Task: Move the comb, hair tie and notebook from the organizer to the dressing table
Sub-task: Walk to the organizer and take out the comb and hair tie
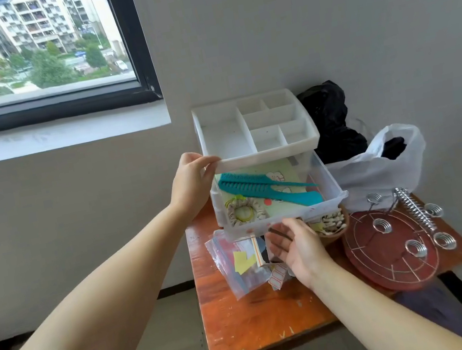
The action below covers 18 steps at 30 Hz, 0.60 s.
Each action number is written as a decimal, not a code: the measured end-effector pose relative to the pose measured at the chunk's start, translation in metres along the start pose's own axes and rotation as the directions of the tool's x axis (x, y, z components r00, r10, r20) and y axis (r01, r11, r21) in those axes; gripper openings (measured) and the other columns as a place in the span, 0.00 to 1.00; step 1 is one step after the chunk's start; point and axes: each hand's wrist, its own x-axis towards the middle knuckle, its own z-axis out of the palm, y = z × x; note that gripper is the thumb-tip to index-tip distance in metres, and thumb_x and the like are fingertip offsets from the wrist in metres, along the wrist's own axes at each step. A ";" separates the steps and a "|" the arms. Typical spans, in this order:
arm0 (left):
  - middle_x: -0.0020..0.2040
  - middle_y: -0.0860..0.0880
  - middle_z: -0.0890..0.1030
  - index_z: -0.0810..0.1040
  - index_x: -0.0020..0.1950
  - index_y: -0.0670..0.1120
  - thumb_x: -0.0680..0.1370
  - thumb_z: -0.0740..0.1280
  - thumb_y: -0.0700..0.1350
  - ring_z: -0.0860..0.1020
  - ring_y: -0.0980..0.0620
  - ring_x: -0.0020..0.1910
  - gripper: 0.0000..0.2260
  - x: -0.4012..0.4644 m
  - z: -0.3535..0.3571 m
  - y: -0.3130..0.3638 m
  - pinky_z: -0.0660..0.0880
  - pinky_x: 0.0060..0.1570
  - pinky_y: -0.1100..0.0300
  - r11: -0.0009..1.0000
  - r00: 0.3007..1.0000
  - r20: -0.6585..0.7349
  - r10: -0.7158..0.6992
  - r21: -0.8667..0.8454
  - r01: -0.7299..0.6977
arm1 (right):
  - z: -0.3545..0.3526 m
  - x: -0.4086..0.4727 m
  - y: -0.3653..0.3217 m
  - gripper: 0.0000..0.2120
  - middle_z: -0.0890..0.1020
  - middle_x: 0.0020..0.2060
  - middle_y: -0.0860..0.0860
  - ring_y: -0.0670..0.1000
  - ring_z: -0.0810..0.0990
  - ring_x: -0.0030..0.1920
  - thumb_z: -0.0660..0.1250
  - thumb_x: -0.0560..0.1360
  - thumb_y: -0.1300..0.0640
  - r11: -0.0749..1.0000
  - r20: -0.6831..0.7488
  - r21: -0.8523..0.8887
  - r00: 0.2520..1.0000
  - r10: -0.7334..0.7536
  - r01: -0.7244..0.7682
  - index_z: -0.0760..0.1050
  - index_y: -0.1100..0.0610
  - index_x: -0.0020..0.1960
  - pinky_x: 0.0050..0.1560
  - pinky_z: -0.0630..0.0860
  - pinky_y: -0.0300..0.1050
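Note:
A white organizer (263,153) stands on a small orange-brown table (250,325). Its clear drawer (328,188) is pulled out. Inside lie two teal combs (269,189), a beige scrunchie hair tie (245,211) with a thin green tie on it, and a pale green notebook (282,178) underneath them. My left hand (191,185) grips the organizer's top tray at its front left corner. My right hand (298,246) is palm up under the drawer's front edge, fingers touching it, with a thin dark hair tie lying across the fingers.
Clear zip bags with papers (239,263) lie in front of the organizer. A bowl of shells (329,223), a red round board with a wire rack (391,248), a white plastic bag (382,163) and a black bag (327,114) crowd the right side. A wall stands behind.

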 end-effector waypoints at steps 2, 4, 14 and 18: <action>0.51 0.49 0.72 0.80 0.56 0.48 0.78 0.62 0.45 0.72 0.52 0.50 0.11 -0.002 -0.002 0.002 0.68 0.51 0.60 1.000 1.000 0.015 -0.007 -0.005 0.007 | -0.003 -0.007 0.003 0.06 0.81 0.42 0.55 0.52 0.82 0.41 0.62 0.77 0.58 1.000 0.009 -0.020 1.000 -0.003 0.004 0.74 0.59 0.50 0.39 0.77 0.46; 0.56 0.46 0.73 0.78 0.60 0.48 0.78 0.60 0.45 0.73 0.49 0.55 0.12 -0.005 -0.004 0.005 0.69 0.53 0.59 1.000 0.999 0.036 -0.016 0.025 0.015 | -0.002 -0.012 0.000 0.06 0.82 0.44 0.55 0.53 0.82 0.42 0.60 0.78 0.58 0.998 0.022 -0.063 1.000 0.000 0.001 0.75 0.59 0.51 0.39 0.77 0.47; 0.54 0.48 0.80 0.75 0.54 0.47 0.78 0.58 0.47 0.77 0.46 0.55 0.10 -0.037 0.015 0.048 0.62 0.69 0.45 0.681 0.881 0.464 0.093 0.616 -0.396 | 0.014 -0.006 -0.112 0.07 0.81 0.48 0.49 0.47 0.79 0.48 0.63 0.75 0.55 0.036 0.463 -0.869 0.836 -0.295 0.494 0.77 0.53 0.51 0.41 0.74 0.37; 0.51 0.48 0.80 0.73 0.55 0.46 0.77 0.59 0.45 0.76 0.45 0.55 0.09 -0.033 0.031 0.058 0.48 0.72 0.38 0.576 0.897 0.439 -0.044 0.745 -0.336 | 0.033 0.033 -0.101 0.29 0.71 0.62 0.55 0.55 0.70 0.63 0.66 0.72 0.43 -0.515 0.455 -0.789 0.882 -0.125 0.334 0.65 0.55 0.68 0.58 0.72 0.51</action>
